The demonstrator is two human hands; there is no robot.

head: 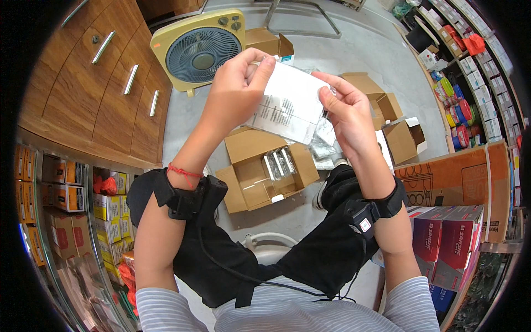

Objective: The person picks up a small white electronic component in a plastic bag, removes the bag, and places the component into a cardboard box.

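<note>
A flat white packet in clear plastic, bearing printed writing, is held up in front of me. My left hand pinches its upper left edge between thumb and fingers. At its right edge, my right hand grips it with the thumb on the near face. Below the packet, on the floor, an open cardboard box has several plastic-wrapped packets standing on edge inside its right part. More clear-bagged packets lie in a pile beside the box, partly hidden by my right hand.
A yellow box fan stands by a wooden drawer cabinet. Open cartons lie at right. Stocked shelves line the far right. Stacked boxes flank my right side, and a shelf with small boxes my left.
</note>
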